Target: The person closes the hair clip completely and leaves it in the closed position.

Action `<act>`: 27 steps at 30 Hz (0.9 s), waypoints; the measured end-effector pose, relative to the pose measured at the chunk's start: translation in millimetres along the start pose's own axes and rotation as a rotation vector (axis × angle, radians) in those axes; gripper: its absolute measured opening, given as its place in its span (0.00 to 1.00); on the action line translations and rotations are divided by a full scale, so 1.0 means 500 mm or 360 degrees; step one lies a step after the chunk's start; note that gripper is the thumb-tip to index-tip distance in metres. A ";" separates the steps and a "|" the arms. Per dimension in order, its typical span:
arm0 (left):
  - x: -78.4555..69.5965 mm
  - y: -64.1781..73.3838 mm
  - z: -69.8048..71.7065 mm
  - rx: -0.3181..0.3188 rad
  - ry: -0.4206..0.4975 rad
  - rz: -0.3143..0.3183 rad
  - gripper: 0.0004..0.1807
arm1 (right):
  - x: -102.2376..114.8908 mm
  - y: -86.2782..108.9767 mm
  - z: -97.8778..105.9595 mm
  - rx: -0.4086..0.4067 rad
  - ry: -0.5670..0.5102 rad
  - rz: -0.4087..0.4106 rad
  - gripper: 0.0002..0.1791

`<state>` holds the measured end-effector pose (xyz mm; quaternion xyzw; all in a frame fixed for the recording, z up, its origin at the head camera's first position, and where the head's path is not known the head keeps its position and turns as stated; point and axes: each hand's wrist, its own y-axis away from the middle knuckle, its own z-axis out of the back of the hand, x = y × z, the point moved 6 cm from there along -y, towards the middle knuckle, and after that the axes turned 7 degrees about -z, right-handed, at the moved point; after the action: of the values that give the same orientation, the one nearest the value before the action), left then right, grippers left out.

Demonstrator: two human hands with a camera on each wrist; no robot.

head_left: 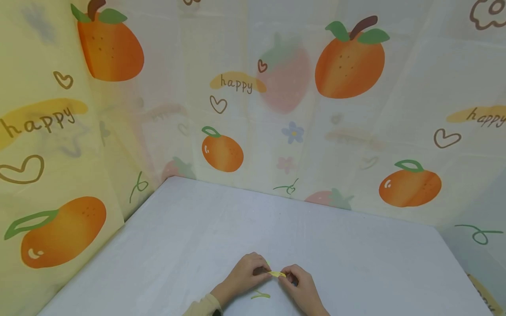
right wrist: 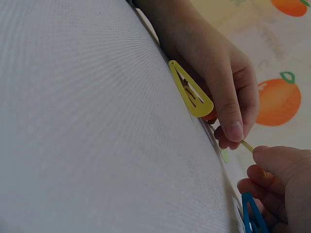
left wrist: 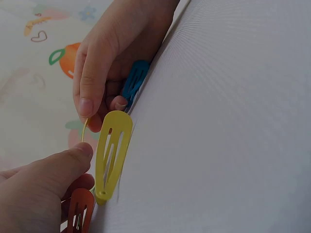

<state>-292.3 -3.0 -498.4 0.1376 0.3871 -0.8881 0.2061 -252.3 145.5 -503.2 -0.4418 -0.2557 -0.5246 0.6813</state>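
Observation:
In the head view, a slim yellow hair clip (head_left: pixel 277 274) spans the gap between the two hands, seen edge-on in both wrist views. My left hand (head_left: pixel 251 272) pinches one end between thumb and fingers. The other end is pinched by my right hand (head_left: pixel 301 285). A second yellow snap hair clip (left wrist: pixel 112 155) lies on the table, nearer the body than the hands. Beside the left hand is an orange-red snap clip (left wrist: pixel 80 209). A blue snap clip (left wrist: pixel 136 81) sits by the right hand's curled fingers. Both hands hide these two clips in the head view.
A white-covered table (head_left: pixel 189 219) extends ahead and to both sides. Hanging sheets (head_left: pixel 245 39) printed with oranges, hearts and lettering stand along its back and left edges. A small light-green piece (right wrist: pixel 224 155) shows beyond the hands in the right wrist view.

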 end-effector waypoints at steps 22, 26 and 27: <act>0.001 -0.001 0.005 -0.0070 -0.0001 0.0011 0.03 | 0.003 0.000 0.002 -0.0029 -0.0001 0.0031 0.04; 0.003 -0.002 0.004 -0.0070 0.0008 0.0022 0.03 | 0.001 0.000 0.003 0.0006 0.0002 0.0007 0.03; 0.003 -0.002 0.004 -0.0067 0.0010 0.0025 0.03 | 0.000 0.000 0.003 0.0017 0.0007 0.0003 0.03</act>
<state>-294.3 -4.2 -496.9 0.1391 0.4053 -0.8776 0.2149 -252.3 146.5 -502.3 -0.4373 -0.2564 -0.5237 0.6847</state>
